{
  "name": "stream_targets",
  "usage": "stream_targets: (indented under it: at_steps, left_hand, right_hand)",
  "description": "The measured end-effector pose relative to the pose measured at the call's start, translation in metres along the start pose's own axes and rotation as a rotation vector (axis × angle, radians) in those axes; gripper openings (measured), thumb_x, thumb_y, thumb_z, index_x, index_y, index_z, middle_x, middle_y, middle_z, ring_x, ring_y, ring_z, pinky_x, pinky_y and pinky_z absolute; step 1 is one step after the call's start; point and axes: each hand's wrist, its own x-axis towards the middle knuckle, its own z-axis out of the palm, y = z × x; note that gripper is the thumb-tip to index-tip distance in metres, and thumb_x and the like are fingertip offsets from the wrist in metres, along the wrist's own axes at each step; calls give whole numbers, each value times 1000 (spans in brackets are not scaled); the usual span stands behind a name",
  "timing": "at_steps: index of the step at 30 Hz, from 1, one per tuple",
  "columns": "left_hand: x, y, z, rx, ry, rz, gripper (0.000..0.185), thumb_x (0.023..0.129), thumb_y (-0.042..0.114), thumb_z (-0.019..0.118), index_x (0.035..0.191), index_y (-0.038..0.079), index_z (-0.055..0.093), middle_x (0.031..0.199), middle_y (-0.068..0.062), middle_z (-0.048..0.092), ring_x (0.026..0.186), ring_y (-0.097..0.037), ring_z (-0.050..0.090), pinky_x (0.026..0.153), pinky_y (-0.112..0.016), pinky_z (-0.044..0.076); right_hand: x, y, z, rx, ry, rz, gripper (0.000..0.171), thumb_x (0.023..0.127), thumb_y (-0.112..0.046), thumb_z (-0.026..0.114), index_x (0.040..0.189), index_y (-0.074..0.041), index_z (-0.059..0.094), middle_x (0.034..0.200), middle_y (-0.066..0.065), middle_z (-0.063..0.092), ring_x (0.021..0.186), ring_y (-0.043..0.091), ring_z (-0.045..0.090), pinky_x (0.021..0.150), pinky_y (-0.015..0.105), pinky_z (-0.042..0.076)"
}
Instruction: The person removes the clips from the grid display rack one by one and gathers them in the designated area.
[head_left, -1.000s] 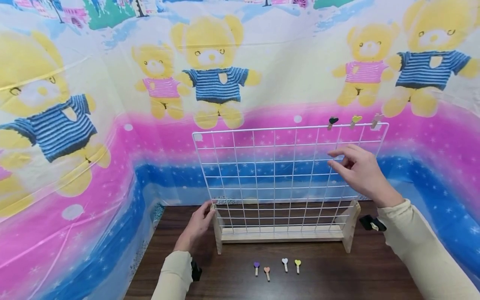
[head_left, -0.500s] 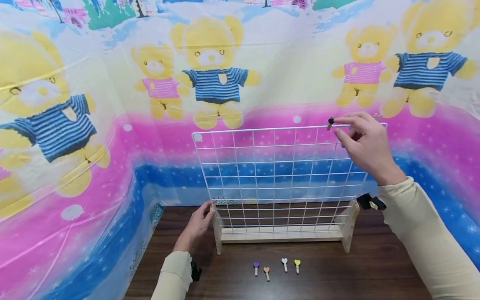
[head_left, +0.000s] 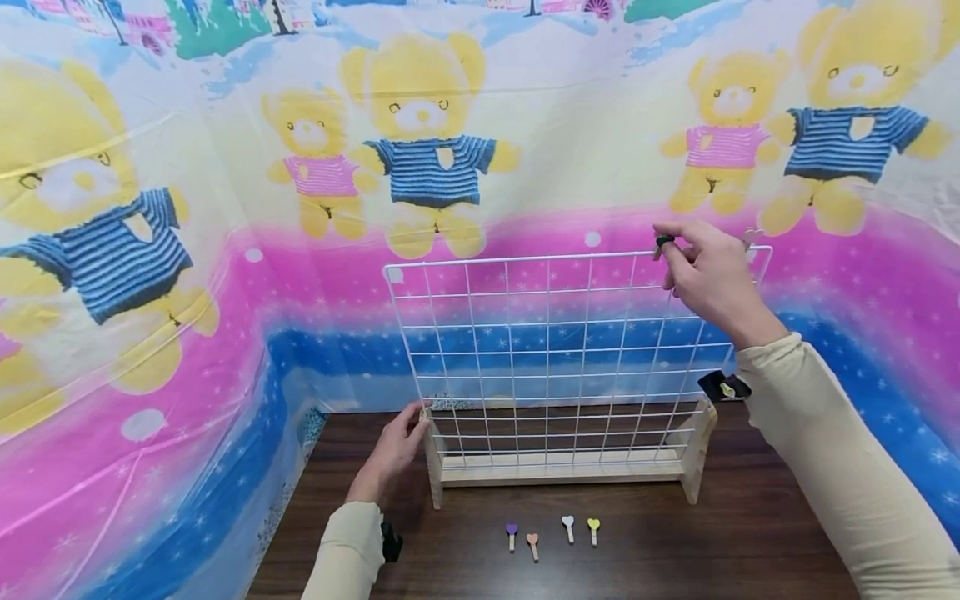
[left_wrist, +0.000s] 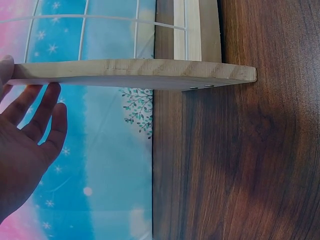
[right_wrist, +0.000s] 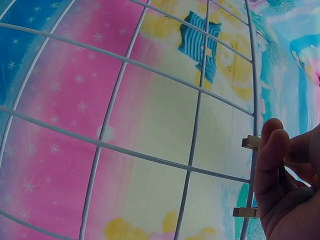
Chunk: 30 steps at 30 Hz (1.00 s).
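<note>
Pinches, between thumb and index finger of the right hand (head_left: 708, 271), a dark green heart clip (head_left: 663, 241), fingertips drawn close about it. Sits at the top bar of a white wire grid (head_left: 547, 348), toward its right end. Includes, in the right wrist view, a second wooden clip (right_wrist: 245, 212) on the same bar, colour of heart hidden. Grips, with the left hand (head_left: 396, 446), the left upright (left_wrist: 132, 72) of a wooden stand (head_left: 562, 473), thumb to one face, fingertips spread along the other. Comprises further, lying on the dark wooden table (head_left: 637, 567) before the stand, left to right: purple heart clip (head_left: 512, 536), orange heart clip (head_left: 532, 547), white heart clip (head_left: 568, 529), yellow heart clip (head_left: 594, 531). Backs onto a bear-printed cloth (head_left: 585, 150).
</note>
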Motion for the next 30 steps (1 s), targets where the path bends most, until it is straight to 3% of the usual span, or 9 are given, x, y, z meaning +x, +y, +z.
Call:
stream_targets:
  at_steps: [9, 15, 24, 30]
  left_hand:
    - [-1, 1, 0, -3, 13, 11, 36, 101, 19, 47, 137, 17, 48, 126, -15, 55, 115, -30, 52, 90, -49, 45]
    - [-1, 0, 0, 1, 15, 13, 35, 101, 17, 48, 136, 16, 49, 124, -15, 56, 114, -30, 53, 90, -48, 45]
    - [-1, -1, 1, 4, 11, -5, 35, 101, 18, 47, 136, 17, 48, 124, -14, 56, 114, -29, 53, 89, -48, 45]
    - [1, 1, 0, -1, 1, -15, 36, 101, 19, 47, 137, 18, 47, 127, -15, 54, 116, -30, 51, 90, -49, 44]
  right_hand:
    - [1, -1, 0, 19, 9, 73, 29, 99, -23, 51, 120, -8, 62, 76, 11, 61, 52, 17, 57, 43, 24, 44]
    - [-1, -1, 0, 1, 36, 64, 27, 97, -25, 53, 114, -7, 65, 68, 11, 63, 51, 17, 58, 41, 25, 42]
    - [-5, 5, 5, 12, 127, 0, 21, 96, -19, 56, 104, -6, 70, 76, 7, 65, 47, 9, 55, 35, 23, 32]
    - [-9, -1, 2, 9, 202, -92, 18, 95, -15, 57, 97, -4, 71, 65, 2, 62, 43, 5, 53, 33, 22, 28]
